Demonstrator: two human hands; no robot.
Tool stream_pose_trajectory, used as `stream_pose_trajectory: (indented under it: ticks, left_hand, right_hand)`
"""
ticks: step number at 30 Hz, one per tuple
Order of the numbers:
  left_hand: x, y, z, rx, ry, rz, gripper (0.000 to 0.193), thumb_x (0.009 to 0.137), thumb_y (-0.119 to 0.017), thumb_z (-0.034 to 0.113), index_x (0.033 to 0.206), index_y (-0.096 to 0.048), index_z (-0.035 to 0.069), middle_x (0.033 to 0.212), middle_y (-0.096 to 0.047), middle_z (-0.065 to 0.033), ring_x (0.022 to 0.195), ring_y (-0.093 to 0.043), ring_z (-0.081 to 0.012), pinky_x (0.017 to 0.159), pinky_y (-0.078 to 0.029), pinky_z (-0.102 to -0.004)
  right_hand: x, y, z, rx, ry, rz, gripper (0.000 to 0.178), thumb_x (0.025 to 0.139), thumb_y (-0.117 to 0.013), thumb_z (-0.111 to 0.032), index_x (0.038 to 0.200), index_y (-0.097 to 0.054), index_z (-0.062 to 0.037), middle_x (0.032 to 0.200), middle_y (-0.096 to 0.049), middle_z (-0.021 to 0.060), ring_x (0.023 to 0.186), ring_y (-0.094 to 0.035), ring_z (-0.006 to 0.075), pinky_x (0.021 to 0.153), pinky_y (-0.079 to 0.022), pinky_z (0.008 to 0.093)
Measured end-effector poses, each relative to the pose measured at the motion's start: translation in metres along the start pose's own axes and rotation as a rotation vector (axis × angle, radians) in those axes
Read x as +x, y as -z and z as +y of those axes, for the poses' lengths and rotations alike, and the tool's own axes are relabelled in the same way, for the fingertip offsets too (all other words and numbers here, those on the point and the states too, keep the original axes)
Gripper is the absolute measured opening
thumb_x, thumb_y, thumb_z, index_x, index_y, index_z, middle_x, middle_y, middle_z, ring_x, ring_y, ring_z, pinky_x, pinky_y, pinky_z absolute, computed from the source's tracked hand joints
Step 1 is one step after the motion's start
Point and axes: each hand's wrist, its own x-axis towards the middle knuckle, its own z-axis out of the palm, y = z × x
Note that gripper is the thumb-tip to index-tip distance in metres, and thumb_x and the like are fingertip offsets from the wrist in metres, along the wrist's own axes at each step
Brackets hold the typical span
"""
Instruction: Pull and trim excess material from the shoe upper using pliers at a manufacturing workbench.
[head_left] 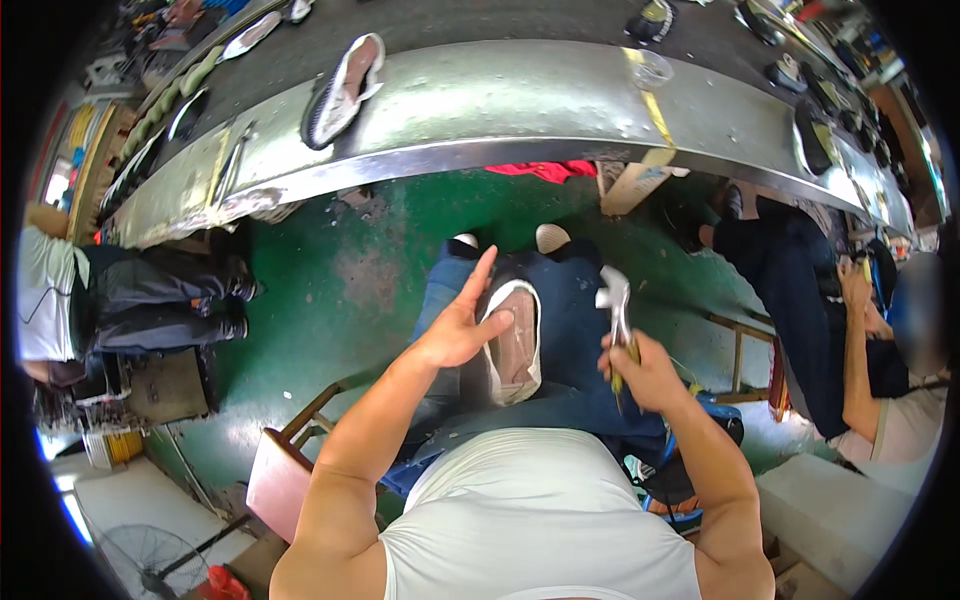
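Observation:
A shoe (516,358) lies bottom up across my lap, with a brownish underside ringed by a white edge. Beside it on the left is my left hand (462,328). Its fingers are stretched out toward the bench, and the thumb reaches over the shoe's edge; whether it presses on the underside I cannot tell. To the right of the shoe, my right hand (643,374) is wrapped round the handle of a claw hammer (614,293). The hammer's metal head points up and away from me, apart from the shoe.
A metal-edged workbench (480,105) runs across the far side. Another upturned shoe (345,92) lies on it, along with a small clear cup (652,68). Seated people are at left and right. A pink-seated chair (277,480) stands at my left, a fan (150,565) behind it.

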Motion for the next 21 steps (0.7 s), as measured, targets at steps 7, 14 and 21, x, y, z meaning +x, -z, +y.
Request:
stream_pose_trajectory:
  ticks: [7,14,21]
  left_hand:
    - [-0.039,0.017,-0.007,0.132,-0.009,0.056,0.056,0.099,-0.057,0.018,0.151,-0.035,0.016,0.144,-0.040,-0.0142,0.136,-0.038,-0.0266,0.116,-0.028,-0.0379]
    - [-0.042,0.025,-0.009,0.364,-0.176,0.201,0.052,0.100,-0.056,0.020,0.148,-0.039,0.010,0.152,-0.036,-0.0184,0.142,-0.036,-0.0311,0.115,-0.030,-0.0392]
    - [-0.035,0.035,-0.019,0.385,-0.156,0.225,0.045,0.099,-0.057,0.015,0.142,-0.046,0.006,0.139,-0.050,-0.0095,0.129,-0.046,-0.0199,0.110,-0.035,-0.0332]
  right_hand:
    - [0.000,-0.056,-0.036,-0.419,0.215,-0.334,0.036,0.096,-0.059,-0.018,0.127,-0.056,-0.0010,0.103,-0.069,0.0097,0.087,-0.066,0.0178,0.080,-0.052,0.0323]
    - [0.035,-0.078,-0.039,-0.101,-0.001,-0.511,0.032,0.100,-0.055,-0.015,0.127,-0.052,0.0024,0.099,-0.065,0.0073,0.085,-0.065,0.0163,0.079,-0.054,0.0326]
    - [0.055,-0.088,-0.042,-0.391,-0.041,-0.409,0.026,0.101,-0.055,-0.019,0.115,-0.056,0.0024,0.084,-0.065,0.0117,0.070,-0.065,0.0194,0.067,-0.052,0.0326]
